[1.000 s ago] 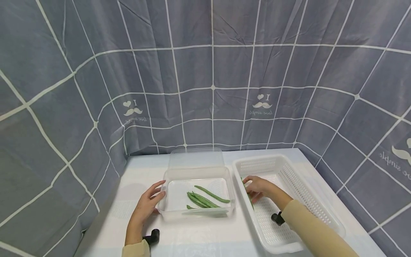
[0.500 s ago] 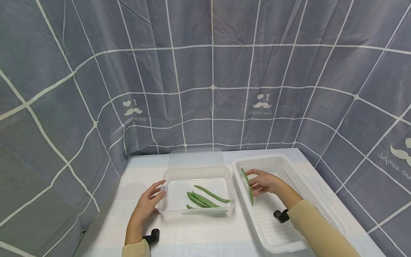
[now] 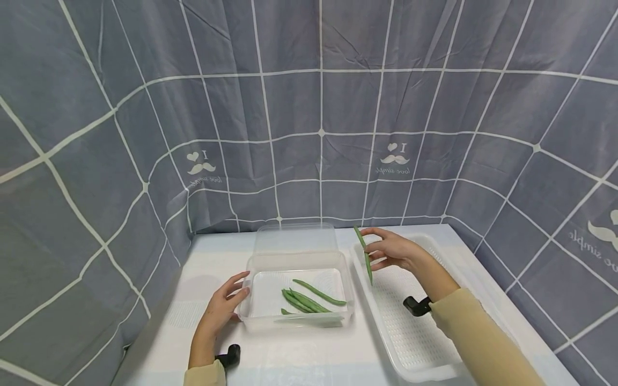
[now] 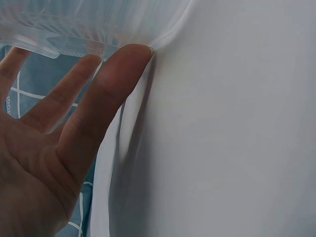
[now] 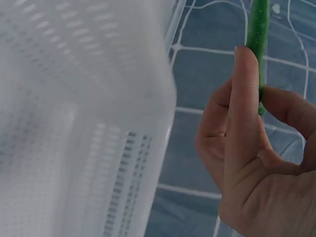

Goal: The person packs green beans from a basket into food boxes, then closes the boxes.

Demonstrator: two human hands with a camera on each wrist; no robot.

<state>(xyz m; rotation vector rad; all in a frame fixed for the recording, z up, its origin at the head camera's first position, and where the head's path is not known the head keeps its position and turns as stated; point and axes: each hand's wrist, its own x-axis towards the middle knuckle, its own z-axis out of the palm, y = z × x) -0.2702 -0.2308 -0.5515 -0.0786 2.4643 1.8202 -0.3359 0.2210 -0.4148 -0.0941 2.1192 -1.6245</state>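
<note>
My right hand (image 3: 393, 249) pinches one green bean (image 3: 365, 257) between thumb and fingers, above the left rim of the white perforated basket (image 3: 415, 343). The right wrist view shows the bean (image 5: 257, 29) pointing up out of the fingers, with the basket wall off to the left. My left hand (image 3: 223, 305) touches the left side of a clear plastic container (image 3: 299, 321), its fingers spread along the wall. In the left wrist view the thumb (image 4: 118, 74) meets the container's edge. Several green beans (image 3: 309, 303) lie inside the container.
A clear lid (image 3: 295, 236) lies behind the container on the white table (image 3: 193, 327). The basket stands to the container's right, close beside it. Grey curtains (image 3: 299, 107) with white lines enclose the table at the back and sides.
My right hand has lifted the bean up from inside the basket to above its rim, toward the back left. My left hand and the beans in the container have stayed put.
</note>
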